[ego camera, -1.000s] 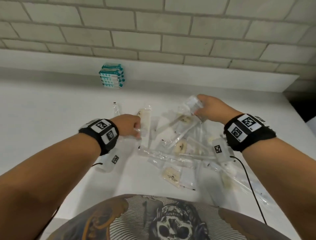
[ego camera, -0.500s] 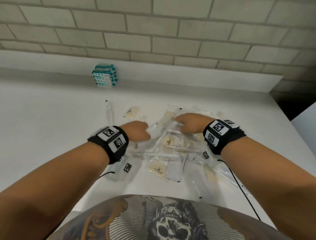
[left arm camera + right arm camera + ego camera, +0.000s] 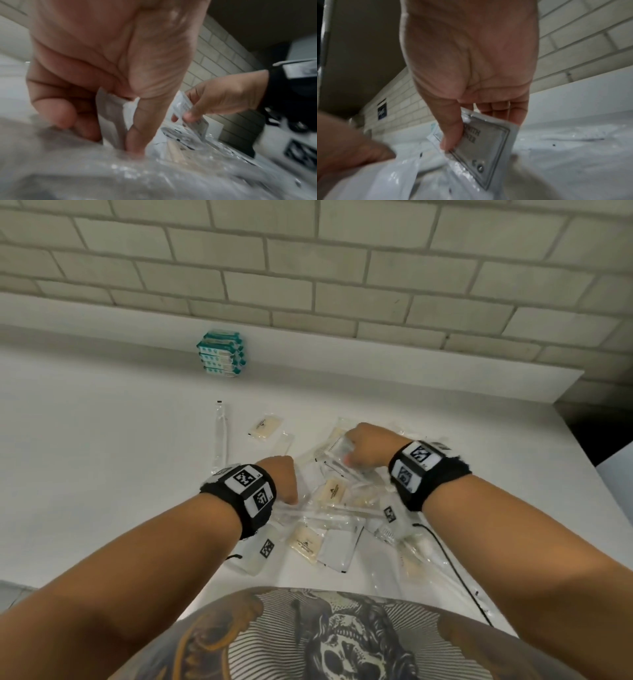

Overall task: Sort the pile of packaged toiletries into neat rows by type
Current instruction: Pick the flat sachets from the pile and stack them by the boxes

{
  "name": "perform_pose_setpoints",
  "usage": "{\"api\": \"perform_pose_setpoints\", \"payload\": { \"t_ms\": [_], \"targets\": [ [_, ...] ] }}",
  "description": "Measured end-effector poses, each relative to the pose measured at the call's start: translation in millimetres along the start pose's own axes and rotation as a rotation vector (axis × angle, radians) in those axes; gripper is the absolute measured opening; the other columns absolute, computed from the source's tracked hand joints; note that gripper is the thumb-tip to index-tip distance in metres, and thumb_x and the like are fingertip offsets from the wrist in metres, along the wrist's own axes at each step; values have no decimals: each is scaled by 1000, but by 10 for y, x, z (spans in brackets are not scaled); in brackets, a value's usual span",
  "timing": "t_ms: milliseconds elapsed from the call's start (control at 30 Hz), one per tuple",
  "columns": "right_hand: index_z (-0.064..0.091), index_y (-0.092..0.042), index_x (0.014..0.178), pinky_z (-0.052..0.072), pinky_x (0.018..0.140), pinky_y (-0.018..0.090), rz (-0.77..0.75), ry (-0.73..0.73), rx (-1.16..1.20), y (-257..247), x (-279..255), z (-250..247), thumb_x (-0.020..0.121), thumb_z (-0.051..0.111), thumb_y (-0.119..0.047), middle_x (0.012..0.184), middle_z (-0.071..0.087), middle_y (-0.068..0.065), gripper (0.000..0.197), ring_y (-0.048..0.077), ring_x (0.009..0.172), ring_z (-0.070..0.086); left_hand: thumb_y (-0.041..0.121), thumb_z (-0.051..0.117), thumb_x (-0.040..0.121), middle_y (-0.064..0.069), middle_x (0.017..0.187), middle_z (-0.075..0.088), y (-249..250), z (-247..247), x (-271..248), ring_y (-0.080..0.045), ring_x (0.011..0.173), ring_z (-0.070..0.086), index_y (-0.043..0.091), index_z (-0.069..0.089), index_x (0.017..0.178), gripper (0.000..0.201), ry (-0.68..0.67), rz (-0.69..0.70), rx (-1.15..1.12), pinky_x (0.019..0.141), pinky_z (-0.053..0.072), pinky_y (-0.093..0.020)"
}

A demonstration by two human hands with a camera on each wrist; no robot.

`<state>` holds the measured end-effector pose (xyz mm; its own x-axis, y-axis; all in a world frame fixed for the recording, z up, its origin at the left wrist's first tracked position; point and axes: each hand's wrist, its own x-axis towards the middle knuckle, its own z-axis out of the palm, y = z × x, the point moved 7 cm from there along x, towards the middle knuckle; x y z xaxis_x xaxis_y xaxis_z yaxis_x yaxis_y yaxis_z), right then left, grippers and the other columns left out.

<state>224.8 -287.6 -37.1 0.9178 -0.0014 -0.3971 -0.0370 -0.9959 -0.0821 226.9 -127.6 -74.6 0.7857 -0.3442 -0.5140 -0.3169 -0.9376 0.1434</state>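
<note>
Two bare hands work over a loose pile of clear plastic toiletry packets (image 3: 342, 508) spread on the white countertop (image 3: 102, 457), nearest the person's printed skull shirt (image 3: 342, 645). At the near edge of the pile lie a cream-coloured soap bar sealed in a clear sachet (image 3: 306, 543) and, touching its right side, a flat white paper-backed sachet (image 3: 339, 546); long clear sleeves holding pale sticks cross the middle, too blurred to name. The left hand (image 3: 279, 481) sits at the pile's left edge with its fingers curled down; the left wrist view shows its thumb and fingers (image 3: 140, 128) pinching a white folded packet (image 3: 111, 115) among crinkled clear wrappers. A little farther and to the right, the right hand (image 3: 368, 445) holds a flat grey square foil sachet with a dark printed border (image 3: 481, 146), its thumb pressed on the face and fingers behind, lifted just above the pile. Beyond the hands, apart from the pile, another cream soap bar in a clear sachet (image 3: 265, 426) lies alone, and to its left a long narrow clear sleeve (image 3: 221, 433) lies lengthwise away from the person. Farthest back, against the white ledge below the grey brick wall (image 3: 308, 268), a neat stack of teal-and-white flat packets (image 3: 221, 357) stands well apart from everything else.
</note>
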Motion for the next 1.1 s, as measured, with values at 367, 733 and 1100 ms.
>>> {"api": "perform_pose_setpoints", "payload": {
  "t_ms": [367, 733, 1100],
  "targets": [
    [58, -15, 87, 45, 73, 31, 35, 207, 563, 342, 43, -181, 81, 63, -10, 85, 56, 2, 9, 24, 84, 55, 27, 76, 77, -12, 102, 66, -185, -171, -40, -29, 95, 63, 9, 62, 106, 36, 168, 68, -753, 83, 51, -38],
    [71, -18, 97, 57, 77, 38, -267, 405, 1344, -74, -503, -649, 82, 73, -13, 92, 75, 4, 16, 20, 85, 72, 44, 34, 100, -12, 128, 63, 505, -601, -440, -33, 115, 61, 23, 47, 138, 45, -17, 512, -1623, 89, 52, -56],
    [71, -10, 100, 55, 73, 29, -223, 481, 1482, -226, -693, -518, 83, 72, -8, 92, 75, 6, 17, 20, 85, 71, 41, 48, 96, -7, 116, 68, 280, -598, -536, -24, 100, 67, 18, 58, 127, 39, 107, 505, -1522, 85, 57, -40]
  ]
}}
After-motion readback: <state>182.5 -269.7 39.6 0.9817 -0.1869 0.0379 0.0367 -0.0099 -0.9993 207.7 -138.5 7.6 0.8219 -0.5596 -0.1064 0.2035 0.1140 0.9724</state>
